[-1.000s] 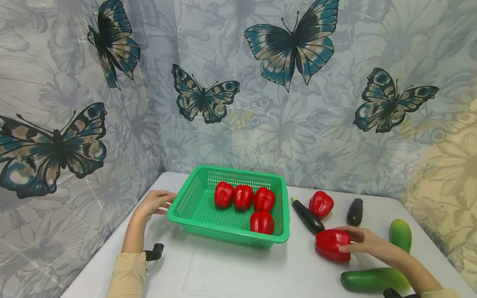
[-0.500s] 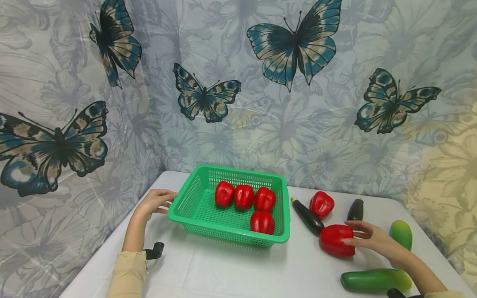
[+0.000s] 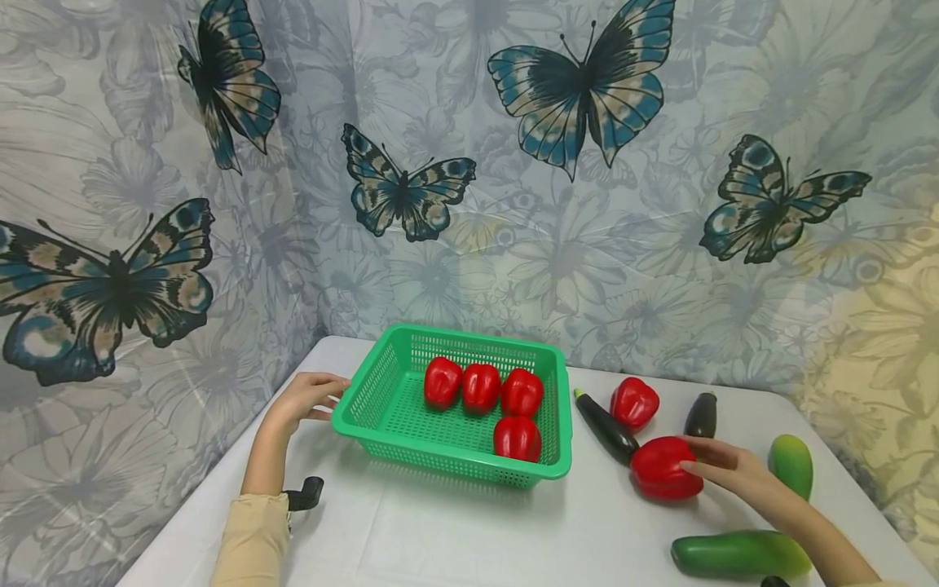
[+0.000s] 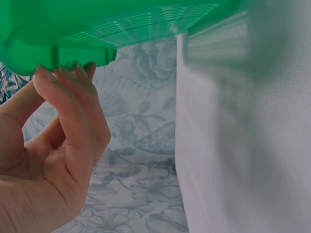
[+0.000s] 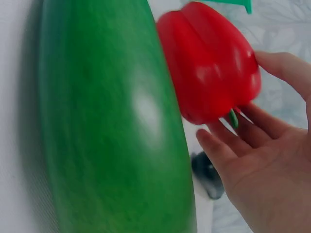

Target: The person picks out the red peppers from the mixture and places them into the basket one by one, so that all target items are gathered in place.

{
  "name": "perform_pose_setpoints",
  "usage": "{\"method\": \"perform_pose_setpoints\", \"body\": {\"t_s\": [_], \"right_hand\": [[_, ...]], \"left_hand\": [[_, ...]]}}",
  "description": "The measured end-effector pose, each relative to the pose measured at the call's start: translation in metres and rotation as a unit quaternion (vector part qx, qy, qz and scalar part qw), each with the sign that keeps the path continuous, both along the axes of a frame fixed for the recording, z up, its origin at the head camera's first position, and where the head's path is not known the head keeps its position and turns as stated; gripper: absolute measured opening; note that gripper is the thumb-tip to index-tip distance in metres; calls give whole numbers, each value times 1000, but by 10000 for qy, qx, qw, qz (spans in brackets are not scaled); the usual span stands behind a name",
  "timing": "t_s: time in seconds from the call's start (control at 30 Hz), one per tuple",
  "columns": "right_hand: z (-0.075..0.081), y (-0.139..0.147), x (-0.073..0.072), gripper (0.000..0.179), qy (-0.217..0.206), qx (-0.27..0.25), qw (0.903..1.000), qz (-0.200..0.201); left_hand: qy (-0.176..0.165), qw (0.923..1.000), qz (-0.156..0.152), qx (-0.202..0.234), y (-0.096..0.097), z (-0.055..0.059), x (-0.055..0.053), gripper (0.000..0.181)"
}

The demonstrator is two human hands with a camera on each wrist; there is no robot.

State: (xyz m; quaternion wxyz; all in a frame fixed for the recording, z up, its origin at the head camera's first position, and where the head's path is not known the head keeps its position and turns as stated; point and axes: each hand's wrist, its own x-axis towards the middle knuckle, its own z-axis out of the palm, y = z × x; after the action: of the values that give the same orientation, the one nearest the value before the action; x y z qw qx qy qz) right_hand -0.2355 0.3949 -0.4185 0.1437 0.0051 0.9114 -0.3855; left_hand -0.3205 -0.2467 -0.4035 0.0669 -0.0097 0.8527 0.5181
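My left hand (image 3: 304,397) is at the left end of a green plastic basket (image 3: 440,461); its fingertips touch the rim (image 4: 29,53) from outside in the left wrist view. Several red bell peppers (image 3: 479,389) lie inside the basket. On the right side, my right hand (image 3: 726,466) holds another red bell pepper (image 3: 663,471) by its stem end. In the right wrist view the thumb meets one side of this pepper (image 5: 209,63) and the fingers reach behind its green stem. A long dark eggplant (image 3: 605,425) lies just left of it.
One more red bell pepper (image 3: 634,403) lies behind, with a small dark eggplant (image 3: 701,416) to its right. A long green zucchini-like vegetable (image 3: 737,554) lies nearest the right forearm. Farther right is a green oval vegetable or fruit (image 3: 792,463). Butterfly-patterned cloth (image 3: 572,269) rises behind the white table.
My right hand and the red bell pepper have shifted slightly away from me and to the right, and the pepper has turned a little. The left hand and the basket have stayed put.
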Motion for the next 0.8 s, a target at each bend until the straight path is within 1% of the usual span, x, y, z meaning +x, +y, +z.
{"method": "perform_pose_setpoints", "body": {"t_s": [0.1,0.2,0.4,0.6,0.8], "right_hand": [[-3,-5,-1,77,52,10,10000,50],[-5,-12,-3,83,127,148,9998,-20],[-11,-22,-3,90,482,450,9978,-78],[-14,-25,-4,93,561,449,9973,-164],[-16,-25,-3,91,622,444,9970,-137]], "left_hand": [[0,10000,9,5,0,0,0,42],[-3,10000,9,14,0,1,0,43],[-12,10000,22,35,0,1,0,43],[-6,10000,29,38,0,1,0,42],[7,10000,-6,65,0,1,-1,42]]}}
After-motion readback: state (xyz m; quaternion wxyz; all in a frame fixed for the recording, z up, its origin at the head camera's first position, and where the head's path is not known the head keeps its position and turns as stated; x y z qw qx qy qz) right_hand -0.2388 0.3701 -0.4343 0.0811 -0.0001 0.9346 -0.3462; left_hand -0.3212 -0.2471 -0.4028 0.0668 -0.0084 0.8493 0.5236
